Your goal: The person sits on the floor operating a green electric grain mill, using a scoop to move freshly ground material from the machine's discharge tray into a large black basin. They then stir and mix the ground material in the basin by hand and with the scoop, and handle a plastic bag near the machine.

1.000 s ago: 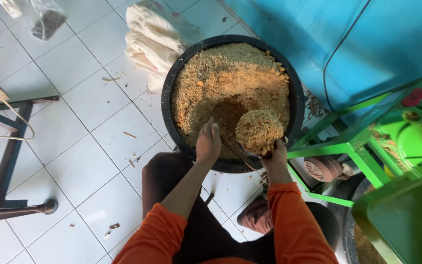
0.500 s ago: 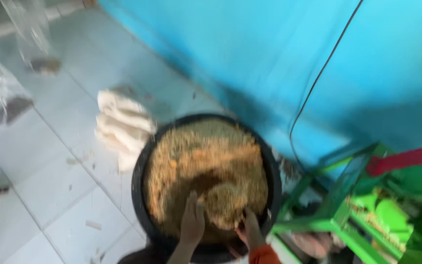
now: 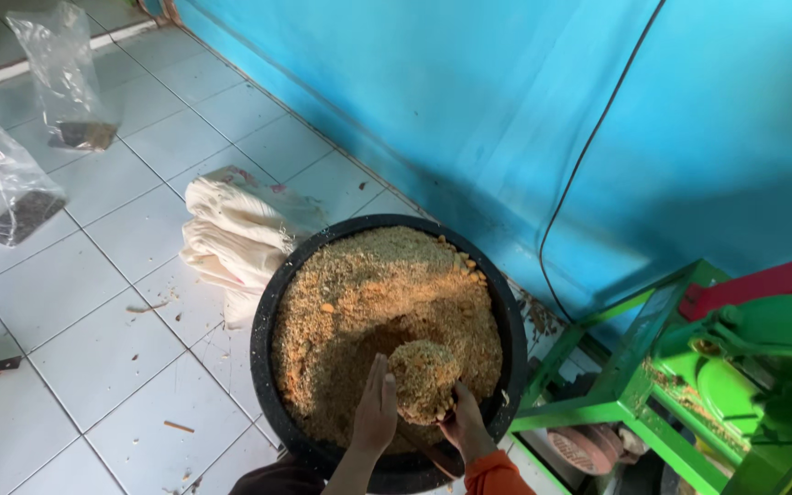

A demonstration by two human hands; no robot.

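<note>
Scooping crumbs from a black basin

Heaping above its rim, a scoop point(image 3: 423, 380) full of golden-brown crumbs sits between the two hands, over the near part of the black basin point(image 3: 268, 312). The right hand point(image 3: 463, 423) is closed on the scoop from below and behind; what it grips is hidden, so I take it to be a handle. The left hand point(image 3: 376, 408) is open and flat, fingers together, pressed against the load just beside it. Beyond the hands the basin is nearly full, with a dug hollow around the scoop, so most of the crumbs point(image 3: 368, 293) seem left. Farther left lie a folded cream sack point(image 3: 231, 234) and clear plastic bags point(image 3: 57, 78) on the tiled floor point(image 3: 66, 302); to the right stands a green machine point(image 3: 744, 367).
</note>
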